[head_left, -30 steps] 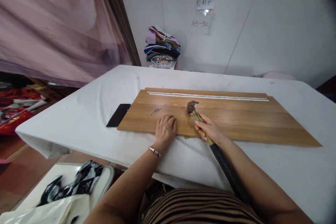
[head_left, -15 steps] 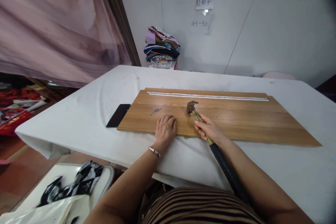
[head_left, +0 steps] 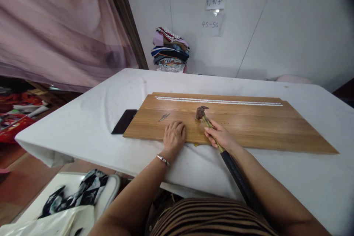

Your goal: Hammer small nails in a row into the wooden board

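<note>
My right hand [head_left: 219,135] grips a claw hammer [head_left: 200,113] by the yellowish upper part of its handle. Its rusty head is over the wooden board [head_left: 260,123], and the long black grip runs back towards my striped top. Whether the head touches the wood I cannot tell. My left hand [head_left: 175,134] rests on the board's near edge, fingers laid on the surface and nothing seen in them. Just beyond it lies a small bunch of nails [head_left: 164,117]. To the right of the hammer, a short row of small dark dots [head_left: 225,123] marks the wood.
Two white strips with fine markings [head_left: 221,101] run along the board's far side. A black phone-like slab [head_left: 124,121] lies left of the board on the white-covered table [head_left: 91,118]. Folded clothes [head_left: 170,49] are stacked by the wall. A chair [head_left: 110,188] with patterned cloth stands lower left.
</note>
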